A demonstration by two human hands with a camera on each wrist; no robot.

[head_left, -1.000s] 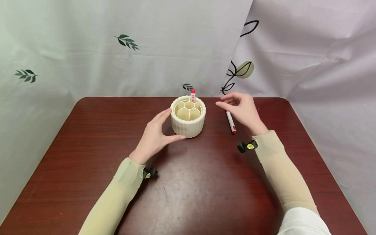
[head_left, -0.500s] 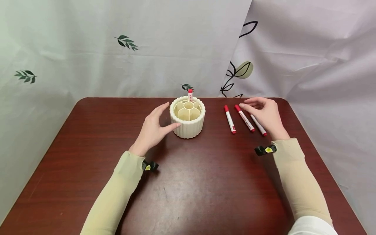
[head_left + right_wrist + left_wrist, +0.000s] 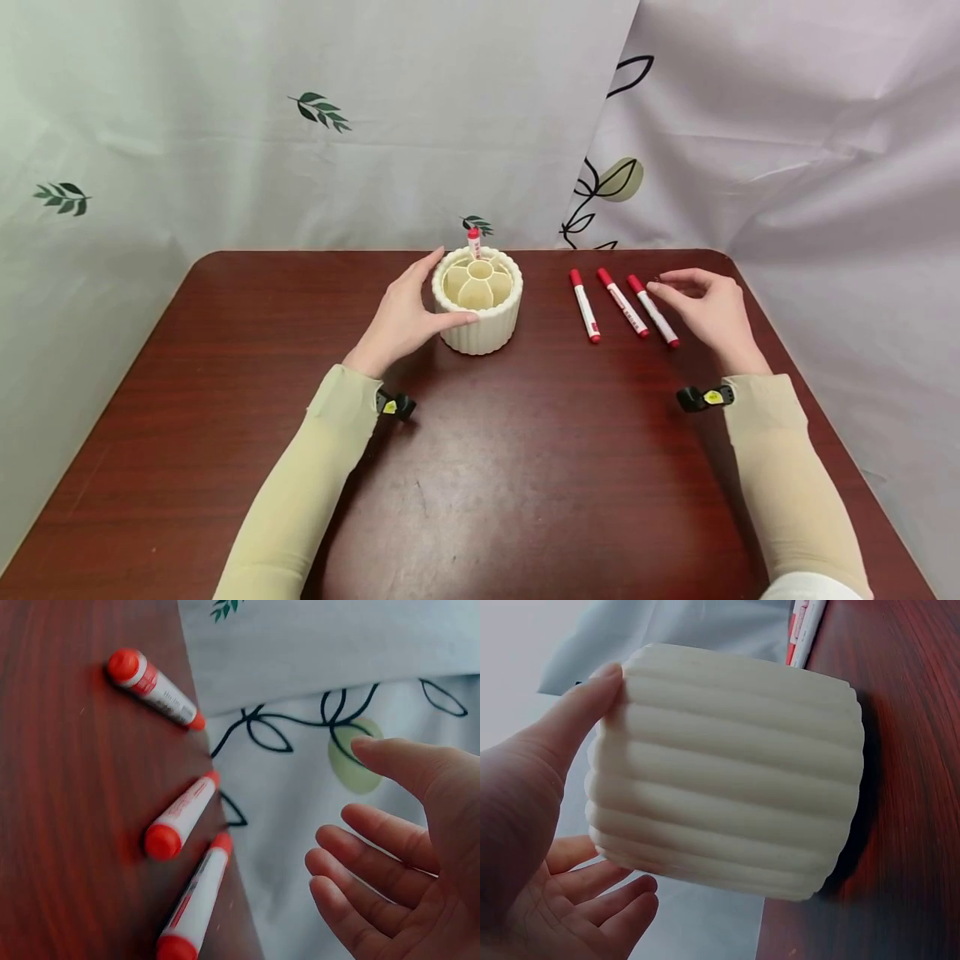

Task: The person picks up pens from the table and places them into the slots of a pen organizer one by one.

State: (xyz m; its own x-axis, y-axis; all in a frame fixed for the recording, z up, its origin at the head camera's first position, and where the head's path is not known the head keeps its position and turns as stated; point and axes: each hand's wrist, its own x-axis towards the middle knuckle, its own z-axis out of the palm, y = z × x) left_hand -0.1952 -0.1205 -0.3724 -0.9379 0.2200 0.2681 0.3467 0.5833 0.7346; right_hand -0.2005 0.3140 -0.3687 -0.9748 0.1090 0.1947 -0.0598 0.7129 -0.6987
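Observation:
A cream ribbed pen holder (image 3: pixel 480 321) with petal-shaped compartments stands at the table's far middle. One red-capped marker (image 3: pixel 474 242) stands upright in its back compartment. My left hand (image 3: pixel 405 317) cups the holder's left side, thumb on the front wall and fingers curved round the back; the left wrist view shows the thumb (image 3: pixel 577 712) on the ribbed wall (image 3: pixel 727 765). Three red-capped white markers (image 3: pixel 584 305) (image 3: pixel 622 302) (image 3: pixel 653 311) lie side by side to its right. My right hand (image 3: pixel 708 308) hovers beside the rightmost marker (image 3: pixel 193 900), fingers (image 3: pixel 375 832) relaxed and holding nothing.
The dark red wooden table (image 3: pixel 487 483) stretches toward me with rounded far corners. White cloth printed with leaves (image 3: pixel 322 108) hangs close behind and on both sides. Small black clips sit at both cream sleeve cuffs (image 3: pixel 393 404) (image 3: pixel 701 398).
My right hand has moved right, away from the holder, uncovering two more markers. My left hand slid further round the holder, and the upright marker now sits a little further left.

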